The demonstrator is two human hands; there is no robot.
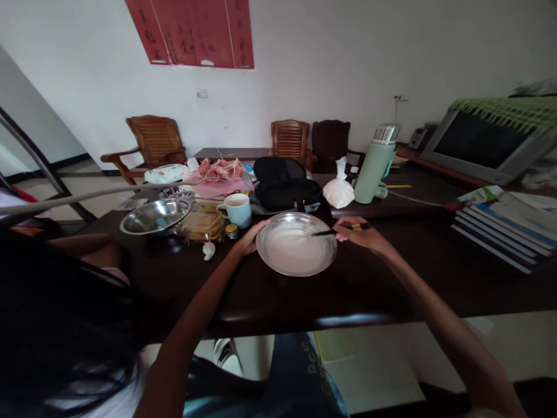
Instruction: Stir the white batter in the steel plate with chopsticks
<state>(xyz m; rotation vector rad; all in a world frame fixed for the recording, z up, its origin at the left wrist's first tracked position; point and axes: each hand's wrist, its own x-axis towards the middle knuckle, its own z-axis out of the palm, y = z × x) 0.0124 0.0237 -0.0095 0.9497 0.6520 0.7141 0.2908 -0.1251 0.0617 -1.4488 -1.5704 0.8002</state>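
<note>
A wide metal bowl stands on the dark table, holding a whitish mixture; how thick it is I cannot tell. My left hand grips the bowl's rim on its left side. Over the right rim, my right hand is closed around dark chopsticks with yellowish bands near their upper end. Their tips reach into the mixture. Behind the bowl to the right sits a knotted clear bag of white powder.
A green thermos and a stack of books stand right. Leftward are a blue mug, small jar, plastic food box, crumpled tissue and another metal bowl. A black bag lies behind. Another person sits close left.
</note>
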